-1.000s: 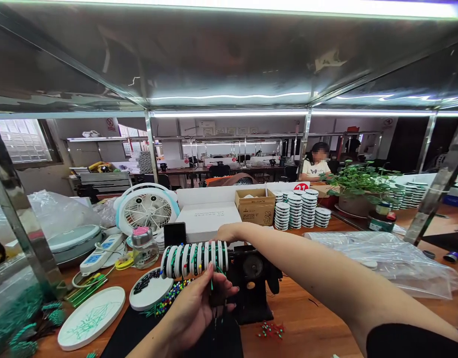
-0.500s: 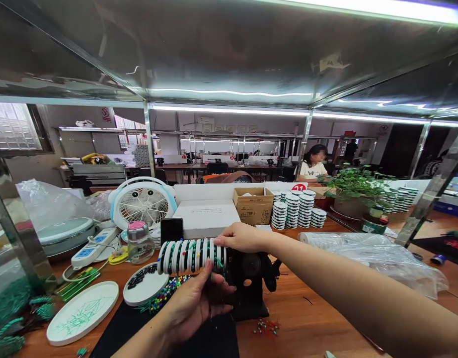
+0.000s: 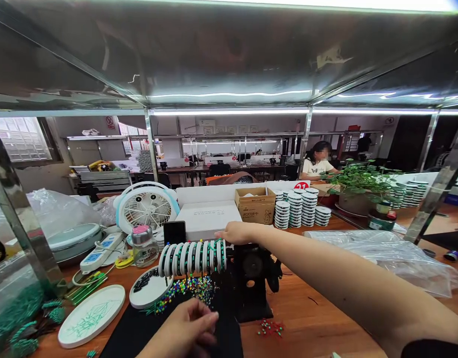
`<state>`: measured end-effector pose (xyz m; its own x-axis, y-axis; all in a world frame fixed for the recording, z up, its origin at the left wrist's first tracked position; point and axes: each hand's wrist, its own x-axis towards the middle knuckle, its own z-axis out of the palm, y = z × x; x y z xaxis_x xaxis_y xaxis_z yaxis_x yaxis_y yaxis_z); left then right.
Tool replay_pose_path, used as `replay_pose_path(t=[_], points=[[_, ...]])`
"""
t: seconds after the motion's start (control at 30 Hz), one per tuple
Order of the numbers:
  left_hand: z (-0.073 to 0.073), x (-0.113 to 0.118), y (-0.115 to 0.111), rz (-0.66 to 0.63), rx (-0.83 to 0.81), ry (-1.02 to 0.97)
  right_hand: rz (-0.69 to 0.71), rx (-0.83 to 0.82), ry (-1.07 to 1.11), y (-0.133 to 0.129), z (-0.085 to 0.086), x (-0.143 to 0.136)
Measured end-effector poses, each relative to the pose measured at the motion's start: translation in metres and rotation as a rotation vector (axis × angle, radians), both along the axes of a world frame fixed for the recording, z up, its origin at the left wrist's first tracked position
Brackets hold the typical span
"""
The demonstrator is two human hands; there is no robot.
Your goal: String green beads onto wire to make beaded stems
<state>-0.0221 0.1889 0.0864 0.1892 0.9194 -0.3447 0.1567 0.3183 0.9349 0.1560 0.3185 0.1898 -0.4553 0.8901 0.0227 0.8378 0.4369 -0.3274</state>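
A row of white rings [image 3: 190, 258] with green and black thread wound between them lies sideways, joined at its right end to a black machine stand [image 3: 251, 278]. My right hand [image 3: 236, 232] reaches over the row's right end and is closed around it, most of its fingers hidden. Below the row, apart from it, is my left hand [image 3: 193, 323], its fingers curled in towards the thumb; whatever they hold does not show. Coloured ball-headed pins [image 3: 193, 288] are heaped on a black mat [image 3: 139, 318] just beyond that hand.
Left are a plate with green strands [image 3: 113, 325], a plate with black pieces [image 3: 139, 301], a jar [image 3: 144, 251] and a fan [image 3: 147, 206]. Behind stand a cardboard box [image 3: 255, 206] and stacked discs [image 3: 294, 211]. Plastic sheeting [image 3: 381, 253] lies right; red pins [image 3: 269, 328] lie in front.
My left hand has come off the row and moved down towards me. Coloured pins on the row's front are now mostly out of sight or at its underside. My right hand stays at the right end.
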Motion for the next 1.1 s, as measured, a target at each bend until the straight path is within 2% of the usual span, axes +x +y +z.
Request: replay_pose_path(t=[0.07,0.2,0.23,0.3,0.4,0.5,0.57,0.67,0.87,1.03,1.1], points=[[0.009,-0.007,-0.007,0.01,0.222,0.212,0.005,0.032,0.02,-0.006,0.002,0.002],[0.036,-0.012,-0.008,0.127,0.954,0.43,0.091,0.153,0.149,-0.032,-0.003,0.012],[0.04,-0.01,-0.005,0.117,1.08,0.446,0.132,0.208,0.187,-0.038,-0.005,0.014],[0.043,-0.003,0.005,0.061,1.226,0.45,0.201,0.303,0.213,-0.05,-0.011,0.017],[0.036,0.012,0.02,0.037,1.317,0.505,0.225,0.307,0.196,-0.057,-0.016,0.018],[0.029,0.023,0.032,0.07,1.469,0.74,0.215,0.227,0.283,-0.053,-0.018,0.019],[0.027,0.027,0.034,0.083,1.57,0.89,0.204,0.182,0.315,-0.05,-0.018,0.02],[0.026,0.024,0.035,0.065,1.659,0.966,0.21,0.143,0.303,-0.047,-0.018,0.021],[0.029,0.013,0.039,0.006,1.668,0.921,0.181,0.11,0.284,-0.047,-0.015,0.021],[0.051,0.009,0.046,0.033,1.483,0.746,0.162,0.113,0.279,-0.046,-0.016,0.022],[0.057,0.004,0.046,0.055,1.477,0.701,0.173,0.121,0.299,-0.048,-0.016,0.022]])
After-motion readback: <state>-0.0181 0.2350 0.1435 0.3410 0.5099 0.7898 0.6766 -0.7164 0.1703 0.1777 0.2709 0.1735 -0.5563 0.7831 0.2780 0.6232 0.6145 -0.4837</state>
